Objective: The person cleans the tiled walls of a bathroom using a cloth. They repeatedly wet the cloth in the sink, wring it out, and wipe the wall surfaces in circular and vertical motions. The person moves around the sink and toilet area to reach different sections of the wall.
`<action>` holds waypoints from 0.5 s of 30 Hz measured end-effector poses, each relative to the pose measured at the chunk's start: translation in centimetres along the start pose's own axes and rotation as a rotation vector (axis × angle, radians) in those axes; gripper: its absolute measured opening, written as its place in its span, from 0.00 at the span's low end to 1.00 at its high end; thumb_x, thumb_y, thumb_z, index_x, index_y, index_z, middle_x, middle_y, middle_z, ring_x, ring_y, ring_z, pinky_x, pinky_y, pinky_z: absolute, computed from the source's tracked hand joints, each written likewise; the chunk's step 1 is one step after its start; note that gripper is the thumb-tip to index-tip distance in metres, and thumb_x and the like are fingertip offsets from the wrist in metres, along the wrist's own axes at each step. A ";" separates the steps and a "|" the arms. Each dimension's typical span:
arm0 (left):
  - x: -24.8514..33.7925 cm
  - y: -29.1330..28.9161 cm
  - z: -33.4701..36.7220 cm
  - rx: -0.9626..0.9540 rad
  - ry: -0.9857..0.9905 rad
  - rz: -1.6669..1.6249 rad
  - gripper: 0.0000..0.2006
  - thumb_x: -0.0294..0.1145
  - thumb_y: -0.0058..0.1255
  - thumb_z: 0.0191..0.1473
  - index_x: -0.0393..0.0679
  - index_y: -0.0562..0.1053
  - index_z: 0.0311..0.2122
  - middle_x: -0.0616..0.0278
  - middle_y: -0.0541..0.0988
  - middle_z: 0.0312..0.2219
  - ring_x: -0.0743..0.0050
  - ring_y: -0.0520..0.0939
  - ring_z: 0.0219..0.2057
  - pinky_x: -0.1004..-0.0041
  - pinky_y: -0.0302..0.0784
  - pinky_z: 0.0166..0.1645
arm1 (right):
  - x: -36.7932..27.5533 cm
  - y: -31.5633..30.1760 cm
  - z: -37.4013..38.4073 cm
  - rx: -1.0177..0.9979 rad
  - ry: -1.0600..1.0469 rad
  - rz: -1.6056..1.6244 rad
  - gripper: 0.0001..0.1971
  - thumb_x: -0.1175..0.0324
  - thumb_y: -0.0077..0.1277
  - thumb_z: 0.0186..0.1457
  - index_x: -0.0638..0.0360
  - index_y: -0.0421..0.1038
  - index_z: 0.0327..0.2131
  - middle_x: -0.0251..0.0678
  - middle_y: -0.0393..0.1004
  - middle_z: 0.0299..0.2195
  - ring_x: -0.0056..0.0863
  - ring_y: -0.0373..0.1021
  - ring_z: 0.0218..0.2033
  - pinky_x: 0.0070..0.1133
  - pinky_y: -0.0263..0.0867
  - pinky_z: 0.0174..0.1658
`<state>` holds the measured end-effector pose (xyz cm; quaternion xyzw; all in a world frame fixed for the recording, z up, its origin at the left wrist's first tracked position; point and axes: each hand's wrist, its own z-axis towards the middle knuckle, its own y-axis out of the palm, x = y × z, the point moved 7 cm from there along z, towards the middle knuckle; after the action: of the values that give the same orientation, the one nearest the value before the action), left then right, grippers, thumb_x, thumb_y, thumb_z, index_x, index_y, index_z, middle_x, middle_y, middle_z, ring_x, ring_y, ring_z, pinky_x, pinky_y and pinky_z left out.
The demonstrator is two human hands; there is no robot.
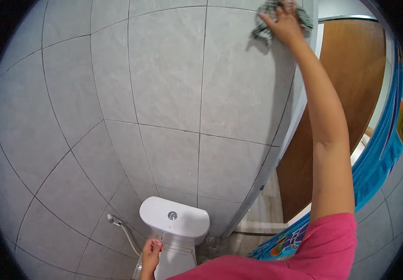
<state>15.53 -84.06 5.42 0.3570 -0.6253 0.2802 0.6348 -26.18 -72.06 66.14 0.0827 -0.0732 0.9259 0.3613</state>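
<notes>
High on the grey tiled wall (169, 70), my right hand (286, 27) presses a crumpled dark-and-white patterned cloth (263, 33) flat against the tiles beside the door frame. Its thumb and fingers are spread over the cloth, and the arm is stretched far up. Low down, my left hand (152, 252) is beside the white toilet (176, 263), just below the cistern (157, 210). Its fingers are curled in, and nothing shows between them.
A hand-held bidet sprayer (114, 220) with a white hose hangs on the left wall. At the right, a brown wooden door (346, 70) stands past the doorway's grey frame (288, 140). A blue patterned curtain or towel (381, 163) hangs close to my right side.
</notes>
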 end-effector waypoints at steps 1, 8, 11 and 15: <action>-0.2 -1.0 -0.8 0.041 -0.018 -0.021 0.03 0.27 0.43 0.50 0.40 0.65 0.28 0.66 0.69 0.21 0.81 0.69 0.23 0.81 0.65 0.30 | -1.3 -1.1 -0.3 -0.131 0.115 -0.029 0.35 0.45 0.38 0.47 0.66 0.55 0.50 0.42 0.36 0.58 0.39 0.32 0.59 0.35 0.37 0.58; 0.3 -1.8 -1.6 0.025 -0.032 -0.006 0.04 0.28 0.43 0.49 0.40 0.66 0.29 0.67 0.70 0.22 0.82 0.70 0.23 0.82 0.65 0.30 | -1.0 0.1 -13.5 0.029 0.205 -0.196 0.35 0.36 0.37 0.43 0.63 0.68 0.37 0.42 0.36 0.58 0.46 0.33 0.58 0.47 0.43 0.50; 0.6 -1.4 -1.5 -0.011 -0.044 0.028 0.03 0.27 0.43 0.49 0.40 0.66 0.30 0.67 0.70 0.22 0.82 0.69 0.23 0.82 0.65 0.31 | -3.8 0.2 -22.4 -0.065 0.280 -0.068 0.31 0.41 0.44 0.42 0.67 0.69 0.32 0.43 0.35 0.58 0.48 0.33 0.58 0.44 0.46 0.50; 1.0 0.8 -1.2 -0.114 -0.008 0.031 0.04 0.28 0.43 0.50 0.41 0.66 0.29 0.66 0.69 0.22 0.80 0.70 0.25 0.81 0.65 0.32 | -6.8 0.1 -34.5 -0.304 0.305 0.011 0.26 0.48 0.48 0.43 0.67 0.69 0.30 0.44 0.39 0.57 0.48 0.37 0.57 0.41 0.47 0.51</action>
<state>15.64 -82.76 6.56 0.3114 -0.6482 0.2526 0.6474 -24.84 -69.87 31.06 -0.1142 -0.1570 0.9079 0.3715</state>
